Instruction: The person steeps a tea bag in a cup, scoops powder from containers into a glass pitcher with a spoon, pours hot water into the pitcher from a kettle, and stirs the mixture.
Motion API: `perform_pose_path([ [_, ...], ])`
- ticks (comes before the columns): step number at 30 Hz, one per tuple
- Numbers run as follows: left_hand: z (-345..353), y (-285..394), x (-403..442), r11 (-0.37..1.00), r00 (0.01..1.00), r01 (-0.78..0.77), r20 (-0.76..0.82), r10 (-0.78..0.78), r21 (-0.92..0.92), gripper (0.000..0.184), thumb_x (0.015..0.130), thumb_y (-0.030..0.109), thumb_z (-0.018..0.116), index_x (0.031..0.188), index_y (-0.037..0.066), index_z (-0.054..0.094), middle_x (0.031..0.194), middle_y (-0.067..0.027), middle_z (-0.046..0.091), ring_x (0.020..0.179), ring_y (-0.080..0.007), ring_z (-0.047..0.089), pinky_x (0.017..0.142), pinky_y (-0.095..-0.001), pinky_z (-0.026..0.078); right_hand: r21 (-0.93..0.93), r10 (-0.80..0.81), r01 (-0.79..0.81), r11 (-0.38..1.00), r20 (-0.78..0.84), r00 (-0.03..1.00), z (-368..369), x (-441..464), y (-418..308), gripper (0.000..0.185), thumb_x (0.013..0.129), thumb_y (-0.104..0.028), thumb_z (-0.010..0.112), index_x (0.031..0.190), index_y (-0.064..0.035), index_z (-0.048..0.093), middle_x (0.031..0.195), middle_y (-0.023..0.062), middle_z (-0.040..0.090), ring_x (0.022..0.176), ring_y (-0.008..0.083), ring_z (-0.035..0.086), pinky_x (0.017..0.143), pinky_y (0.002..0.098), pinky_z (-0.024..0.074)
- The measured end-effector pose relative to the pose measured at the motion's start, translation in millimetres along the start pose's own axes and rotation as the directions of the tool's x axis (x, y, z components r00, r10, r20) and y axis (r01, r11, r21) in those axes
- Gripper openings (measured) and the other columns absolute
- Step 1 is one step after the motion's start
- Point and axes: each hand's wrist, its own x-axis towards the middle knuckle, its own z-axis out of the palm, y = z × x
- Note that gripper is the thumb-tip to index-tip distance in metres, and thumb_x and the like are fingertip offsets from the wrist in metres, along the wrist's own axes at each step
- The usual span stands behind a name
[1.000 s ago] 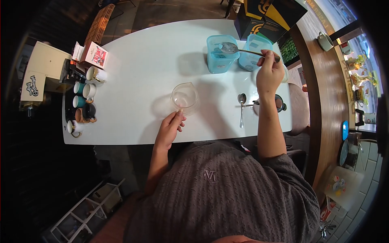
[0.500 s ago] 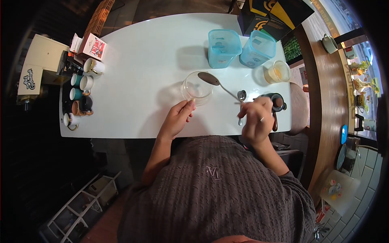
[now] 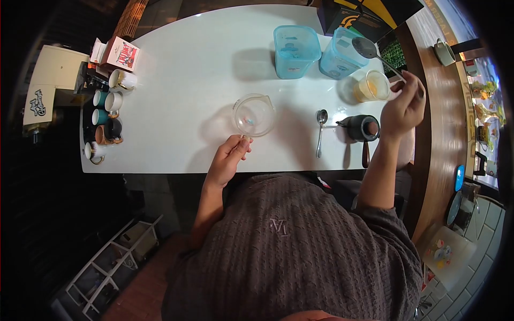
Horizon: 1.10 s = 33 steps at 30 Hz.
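My left hand (image 3: pixel 230 160) pinches the edge or handle of a clear glass cup with a spout (image 3: pixel 254 115), over the white table (image 3: pixel 182 80). My right hand (image 3: pixel 405 107) is closed on the handle of a large metal spoon (image 3: pixel 365 47), raised at the right. The spoon's bowl overlaps the right blue container (image 3: pixel 342 56) in view; whether they touch I cannot tell. Another blue container (image 3: pixel 297 51) stands to its left. Just left of my right hand is a clear cup with yellowish contents (image 3: pixel 371 86).
A small spoon (image 3: pixel 321 128) and a dark pot with a handle (image 3: pixel 361 128) are near the right front. Several mugs (image 3: pixel 113 101) and a red-and-white box (image 3: pixel 122 54) line the left edge. Black boxes (image 3: pixel 356 21) stand at the back right.
My right hand has swung from near the glass cup out to the right, carrying the large spoon with it. My left hand still holds the cup. The camera view has shifted slightly.
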Motion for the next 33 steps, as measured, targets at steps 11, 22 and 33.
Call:
perform_pose_path([
  [11,18.3,-4.5,-13.1,0.999,0.995,0.011,-0.097,-0.014,-0.031,0.031,0.099,0.029,0.052,0.102,0.0,0.063,0.101,-0.0038,0.062,0.086,-0.0107,0.054,0.071,-0.0258,0.042,-0.464,-0.04,0.194,0.864,0.322,0.946,49.8,22.7,72.7,0.026,0.092,-0.028,0.05,0.088,-0.0132,0.072,0.072,0.0053,0.068,0.08,0.026,0.062,0.079,0.0416,0.0385],
  [22,25.3,-16.3,-19.7,0.999,0.987,0.026,-0.155,-0.032,-0.041,0.029,0.1,0.024,0.048,0.105,-0.001,0.062,0.106,-0.0086,0.064,0.088,-0.0125,0.054,0.075,-0.0273,0.042,-0.465,-0.004,0.211,0.859,0.408,0.913,62.2,19.0,83.3,0.029,0.094,-0.031,0.051,0.088,-0.0122,0.072,0.071,0.0078,0.066,0.075,0.0282,0.062,0.074,0.0406,0.041],
  [33,26.9,-7.5,-15.0,0.998,0.985,0.029,-0.169,-0.039,-0.06,0.032,0.099,0.03,0.053,0.099,0.0,0.064,0.095,-0.0024,0.061,0.083,-0.0099,0.053,0.071,-0.025,0.041,-0.356,0.302,-0.189,0.915,0.297,0.906,55.0,25.6,79.6,0.035,0.093,-0.031,0.047,0.088,-0.0048,0.071,0.068,0.0128,0.066,0.066,0.0279,0.064,0.066,0.0389,0.046],
])
